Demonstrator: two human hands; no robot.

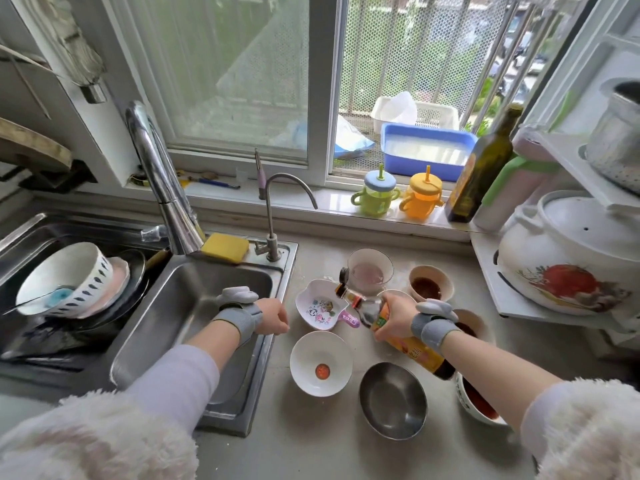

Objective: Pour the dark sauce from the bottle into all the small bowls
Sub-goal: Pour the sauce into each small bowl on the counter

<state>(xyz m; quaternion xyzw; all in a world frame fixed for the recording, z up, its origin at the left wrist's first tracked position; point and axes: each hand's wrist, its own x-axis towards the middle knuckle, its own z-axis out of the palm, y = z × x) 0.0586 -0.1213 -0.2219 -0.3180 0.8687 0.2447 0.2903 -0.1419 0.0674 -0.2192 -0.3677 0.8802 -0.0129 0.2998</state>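
My right hand (393,317) grips the sauce bottle (412,348), tilted with its open neck (346,292) over the cartoon-printed dish (317,306). My left hand (273,317) rests closed and empty on the sink rim, just left of that dish. Near me sit a white bowl with a red dot (320,363) and a steel bowl (393,400). A small bowl at the back (430,284) holds dark sauce, as does a patterned bowl (476,400) under my right arm. Two more bowls lie partly hidden behind my right hand and wrist. A clear glass bowl (370,270) stands behind the bottle neck.
A steel sink (194,306) with a tall tap (162,181) lies to the left, with stacked dishes (65,282) in the far basin. A white casserole pot (571,258) stands on a rack at right. An oil bottle (481,171) and two toddler cups (379,192) line the windowsill.
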